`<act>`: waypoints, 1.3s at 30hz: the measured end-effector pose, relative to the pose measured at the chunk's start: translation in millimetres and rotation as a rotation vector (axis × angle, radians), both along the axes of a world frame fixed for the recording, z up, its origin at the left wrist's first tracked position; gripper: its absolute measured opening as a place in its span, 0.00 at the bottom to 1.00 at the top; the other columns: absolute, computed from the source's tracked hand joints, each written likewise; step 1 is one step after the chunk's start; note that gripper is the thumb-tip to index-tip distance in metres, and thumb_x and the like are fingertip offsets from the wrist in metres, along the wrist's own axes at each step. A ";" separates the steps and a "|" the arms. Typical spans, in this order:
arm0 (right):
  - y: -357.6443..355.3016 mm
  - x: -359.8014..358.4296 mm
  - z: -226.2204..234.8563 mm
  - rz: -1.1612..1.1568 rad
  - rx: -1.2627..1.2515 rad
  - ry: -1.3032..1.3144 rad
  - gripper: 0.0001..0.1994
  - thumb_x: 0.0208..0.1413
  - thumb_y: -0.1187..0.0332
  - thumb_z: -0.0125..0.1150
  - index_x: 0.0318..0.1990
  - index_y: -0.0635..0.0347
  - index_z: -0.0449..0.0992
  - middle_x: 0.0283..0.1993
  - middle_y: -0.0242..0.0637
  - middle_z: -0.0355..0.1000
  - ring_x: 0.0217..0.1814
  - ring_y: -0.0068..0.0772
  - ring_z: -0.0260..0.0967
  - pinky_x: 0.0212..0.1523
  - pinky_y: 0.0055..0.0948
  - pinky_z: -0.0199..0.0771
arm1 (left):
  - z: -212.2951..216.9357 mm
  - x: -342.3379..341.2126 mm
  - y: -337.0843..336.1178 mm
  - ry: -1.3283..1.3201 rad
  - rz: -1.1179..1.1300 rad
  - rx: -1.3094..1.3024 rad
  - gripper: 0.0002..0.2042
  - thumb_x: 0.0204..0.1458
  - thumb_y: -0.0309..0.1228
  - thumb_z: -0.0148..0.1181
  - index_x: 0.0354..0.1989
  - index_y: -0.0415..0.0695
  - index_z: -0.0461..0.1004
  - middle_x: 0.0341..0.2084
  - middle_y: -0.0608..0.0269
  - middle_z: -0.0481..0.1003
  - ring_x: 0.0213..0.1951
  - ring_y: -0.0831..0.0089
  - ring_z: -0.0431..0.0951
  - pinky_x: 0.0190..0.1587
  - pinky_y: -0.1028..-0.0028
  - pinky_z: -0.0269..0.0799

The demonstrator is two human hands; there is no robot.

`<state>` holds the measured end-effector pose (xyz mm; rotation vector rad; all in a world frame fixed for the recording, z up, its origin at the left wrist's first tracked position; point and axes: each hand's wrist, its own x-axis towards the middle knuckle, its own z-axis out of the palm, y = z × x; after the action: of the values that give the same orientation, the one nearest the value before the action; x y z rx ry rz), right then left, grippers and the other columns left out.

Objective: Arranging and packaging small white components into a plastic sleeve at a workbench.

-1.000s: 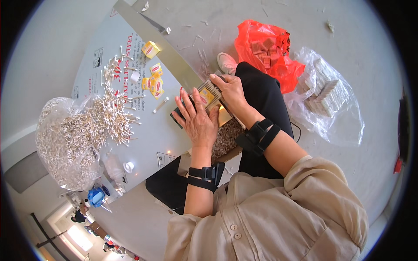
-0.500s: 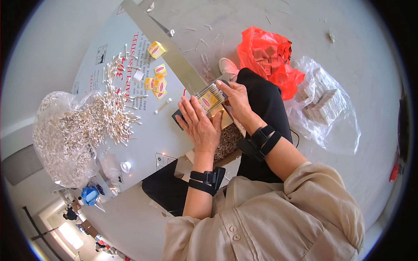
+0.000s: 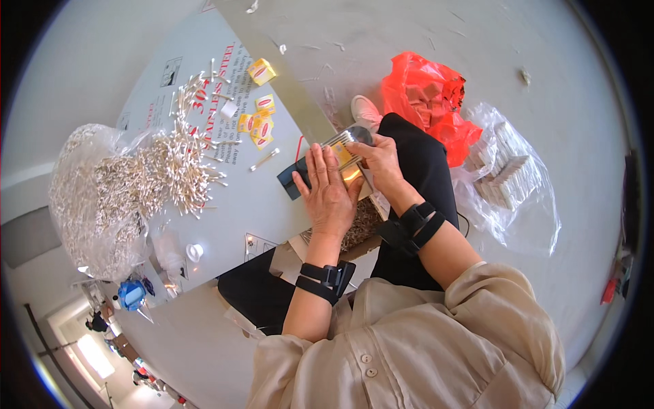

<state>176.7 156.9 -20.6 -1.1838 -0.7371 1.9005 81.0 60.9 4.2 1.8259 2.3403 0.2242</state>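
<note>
My right hand (image 3: 383, 163) pinches the far end of a cotton swab pack (image 3: 346, 140), a row of white-tipped swabs with a yellow card among them. Flat across the near end of the pack lies my left hand (image 3: 331, 199), fingers stretched out and thumb apart. Part of the pack is hidden beneath it. A dark flat plate (image 3: 293, 180) shows under the left fingers at the table's edge. Below both hands sits an open cardboard box (image 3: 364, 251) filled with swabs. One loose cotton swab (image 3: 264, 159) lies left of my left hand.
Yellow printed cards (image 3: 261, 129) and a small white cap (image 3: 229, 109) lie on the steel-sheet table (image 3: 231, 211). A heap of cotton swabs (image 3: 174, 163) spills from a clear bag (image 3: 82, 204). On the floor stand a red bag (image 3: 398, 75) and a clear bag of white packs (image 3: 504, 170).
My right hand has moved slightly away from the left with the pack's far end. More of the dark plate shows, and fewer swabs are visible. The whole view has shifted a little.
</note>
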 end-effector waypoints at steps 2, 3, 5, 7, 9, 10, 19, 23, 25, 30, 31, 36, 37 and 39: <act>1.6 3.3 -2.4 0.024 -0.048 -0.039 0.06 0.49 0.72 0.69 0.30 0.65 0.79 0.24 0.28 0.73 0.22 0.16 0.65 0.24 0.20 0.64 | -1.2 -0.2 -0.2 0.001 0.004 0.024 0.42 0.56 0.53 0.52 0.71 0.38 0.46 0.72 0.47 0.44 0.73 0.53 0.42 0.68 0.42 0.34; 2.8 5.1 -5.0 0.042 -0.053 -0.082 0.08 0.48 0.69 0.70 0.30 0.64 0.78 0.23 0.26 0.71 0.21 0.16 0.62 0.23 0.20 0.62 | -1.7 -0.3 -0.5 -0.005 -0.005 0.044 0.42 0.56 0.53 0.53 0.71 0.38 0.46 0.72 0.47 0.44 0.73 0.53 0.42 0.68 0.43 0.34; 3.0 5.0 -8.9 -0.057 0.068 -0.232 0.09 0.50 0.65 0.70 0.33 0.61 0.79 0.24 0.24 0.71 0.21 0.14 0.62 0.22 0.18 0.57 | -1.9 -4.3 -2.2 -0.050 0.027 0.125 0.39 0.56 0.50 0.54 0.70 0.40 0.48 0.71 0.47 0.45 0.72 0.52 0.44 0.68 0.44 0.36; 4.1 6.8 -17.5 -0.203 0.166 -0.295 0.14 0.55 0.64 0.66 0.41 0.65 0.76 0.33 0.28 0.71 0.33 0.15 0.64 0.32 0.17 0.63 | -0.5 -15.6 -6.9 -0.111 0.090 0.224 0.37 0.57 0.48 0.54 0.70 0.40 0.50 0.70 0.47 0.47 0.72 0.51 0.45 0.68 0.44 0.37; 3.1 7.5 -25.5 -0.281 0.423 -0.471 0.13 0.57 0.66 0.65 0.44 0.66 0.74 0.35 0.27 0.70 0.34 0.15 0.63 0.33 0.20 0.64 | -6.9 -42.4 -14.7 -0.062 0.121 0.360 0.32 0.55 0.40 0.57 0.66 0.39 0.56 0.66 0.47 0.56 0.68 0.49 0.54 0.67 0.47 0.46; 0.2 2.3 -14.2 -0.312 0.619 -0.573 0.12 0.55 0.71 0.65 0.44 0.66 0.73 0.33 0.27 0.67 0.33 0.18 0.61 0.33 0.22 0.64 | -12.9 -63.8 -23.8 -0.061 0.186 0.457 0.28 0.53 0.35 0.59 0.61 0.39 0.61 0.60 0.49 0.62 0.63 0.50 0.60 0.63 0.50 0.52; -27.9 -77.2 41.7 0.411 1.237 -0.561 0.09 0.45 0.78 0.62 0.36 0.64 0.72 0.37 0.44 0.69 0.40 0.51 0.70 0.40 0.43 0.73 | -11.6 -180.8 -76.3 -0.192 0.752 0.622 0.09 0.48 0.20 0.59 0.39 0.40 0.74 0.34 0.58 0.74 0.40 0.62 0.73 0.44 0.65 0.70; -16.9 -122.1 24.0 0.411 1.367 -0.682 0.08 0.45 0.78 0.60 0.34 0.64 0.72 0.39 0.43 0.68 0.41 0.50 0.69 0.43 0.41 0.73 | -6.8 -199.1 -76.6 -0.288 0.702 0.524 0.11 0.48 0.19 0.57 0.41 0.41 0.75 0.34 0.59 0.73 0.38 0.61 0.72 0.43 0.64 0.69; -13.4 -133.2 12.6 0.462 1.446 -0.845 0.06 0.44 0.78 0.57 0.32 0.62 0.72 0.35 0.42 0.67 0.39 0.48 0.69 0.42 0.40 0.73 | 3.9 -206.6 -63.5 -0.217 0.569 0.561 0.12 0.47 0.19 0.57 0.41 0.42 0.76 0.35 0.59 0.72 0.38 0.61 0.71 0.44 0.63 0.68; -37.1 -135.6 16.7 0.605 1.479 -0.810 0.04 0.43 0.77 0.55 0.30 0.61 0.70 0.32 0.41 0.65 0.37 0.45 0.69 0.38 0.39 0.73 | 28.4 -243.3 -34.1 0.238 0.146 0.393 0.10 0.42 0.22 0.61 0.35 0.46 0.78 0.32 0.64 0.70 0.42 0.62 0.69 0.46 0.60 0.64; -44.7 -134.5 18.4 0.612 1.486 -0.771 0.04 0.43 0.77 0.55 0.29 0.60 0.70 0.31 0.41 0.65 0.36 0.44 0.69 0.36 0.38 0.73 | 26.6 -248.0 -28.1 0.232 0.152 0.396 0.10 0.42 0.22 0.61 0.35 0.46 0.78 0.32 0.64 0.70 0.42 0.62 0.69 0.46 0.60 0.64; -67.7 -130.4 21.7 0.670 1.499 -0.710 0.04 0.42 0.76 0.56 0.28 0.60 0.69 0.30 0.40 0.64 0.34 0.43 0.69 0.34 0.37 0.72 | 9.7 -228.5 -11.1 0.146 0.055 0.412 0.02 0.43 0.27 0.60 0.26 0.46 0.73 0.29 0.65 0.70 0.39 0.62 0.68 0.42 0.61 0.63; -69.8 -128.0 21.6 0.674 1.503 -0.707 0.04 0.42 0.76 0.56 0.28 0.60 0.69 0.30 0.40 0.64 0.34 0.43 0.69 0.34 0.37 0.72 | 7.8 -218.1 -10.4 0.146 0.060 0.414 0.02 0.43 0.27 0.60 0.26 0.46 0.73 0.29 0.65 0.70 0.39 0.62 0.68 0.42 0.61 0.63; -73.1 -119.1 19.4 0.648 1.482 -0.700 0.05 0.42 0.77 0.56 0.28 0.60 0.68 0.30 0.39 0.63 0.33 0.42 0.68 0.32 0.37 0.72 | 2.4 -191.1 -16.4 0.105 0.004 0.462 0.03 0.45 0.28 0.59 0.25 0.45 0.72 0.28 0.64 0.69 0.39 0.62 0.68 0.42 0.61 0.64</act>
<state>57.6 83.8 -1.2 -0.5287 -2.5011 0.6898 -110.0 44.5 6.6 2.0678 2.5203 0.7424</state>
